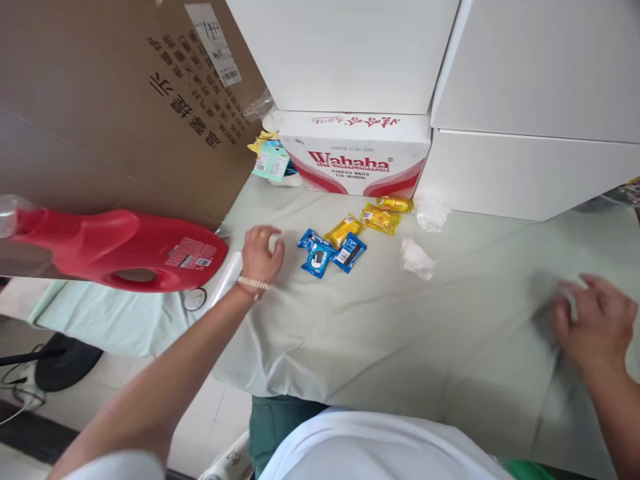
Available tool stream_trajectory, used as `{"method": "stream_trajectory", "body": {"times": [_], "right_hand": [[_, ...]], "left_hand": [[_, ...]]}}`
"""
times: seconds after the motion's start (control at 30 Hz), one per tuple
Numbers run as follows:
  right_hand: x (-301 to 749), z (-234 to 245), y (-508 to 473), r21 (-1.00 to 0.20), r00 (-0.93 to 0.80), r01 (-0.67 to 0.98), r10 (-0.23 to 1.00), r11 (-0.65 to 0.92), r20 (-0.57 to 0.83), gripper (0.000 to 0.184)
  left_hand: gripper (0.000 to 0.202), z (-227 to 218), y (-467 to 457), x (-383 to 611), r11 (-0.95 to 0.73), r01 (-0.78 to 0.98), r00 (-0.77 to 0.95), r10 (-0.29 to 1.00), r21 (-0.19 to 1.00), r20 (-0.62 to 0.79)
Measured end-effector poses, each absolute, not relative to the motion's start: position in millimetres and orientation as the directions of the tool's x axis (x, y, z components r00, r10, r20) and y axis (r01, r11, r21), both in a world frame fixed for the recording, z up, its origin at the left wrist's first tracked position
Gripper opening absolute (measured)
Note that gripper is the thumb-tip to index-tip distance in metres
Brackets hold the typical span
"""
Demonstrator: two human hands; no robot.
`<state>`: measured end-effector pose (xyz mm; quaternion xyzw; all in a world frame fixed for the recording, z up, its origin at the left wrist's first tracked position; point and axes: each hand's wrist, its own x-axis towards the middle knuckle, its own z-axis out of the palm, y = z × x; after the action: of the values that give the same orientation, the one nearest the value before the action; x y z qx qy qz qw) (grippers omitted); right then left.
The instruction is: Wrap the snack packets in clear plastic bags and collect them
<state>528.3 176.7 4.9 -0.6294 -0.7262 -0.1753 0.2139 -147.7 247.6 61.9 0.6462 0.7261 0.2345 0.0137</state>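
My left hand [261, 255] rests on the pale green cloth [380, 333], fingers curled around a small whitish thing I cannot make out, just left of the blue cookie packets [331, 252]. A bead bracelet is on that wrist. Yellow snack packets [373, 219] lie beyond the blue ones. My right hand [595, 323] presses on the cloth at the far right, fingers bent and blurred, with something pale under the fingertips. Two crumpled clear wrappers [417, 259] lie between the hands.
A red detergent jug [117, 248] lies on its side at the left, by a large brown cardboard box [115, 100]. A Wahaha water carton [357, 155] and white boxes [530, 100] stand at the back. The table's left edge drops to a tiled floor.
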Motion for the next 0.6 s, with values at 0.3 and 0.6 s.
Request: {"method": "stream_trajectory", "body": {"times": [0.3, 0.6], "right_hand": [[469, 14, 12, -0.199, 0.062, 0.98, 0.918, 0.019, 0.393, 0.018], [453, -9, 7, -0.264, 0.145, 0.963, 0.923, -0.049, 0.356, 0.024]], "left_hand": [[0.053, 36, 445, -169, 0.079, 0.904, -0.176, 0.964, 0.42, 0.198], [0.042, 20, 380, -187, -0.024, 0.893, -0.13, 0.942, 0.45, 0.308]]}}
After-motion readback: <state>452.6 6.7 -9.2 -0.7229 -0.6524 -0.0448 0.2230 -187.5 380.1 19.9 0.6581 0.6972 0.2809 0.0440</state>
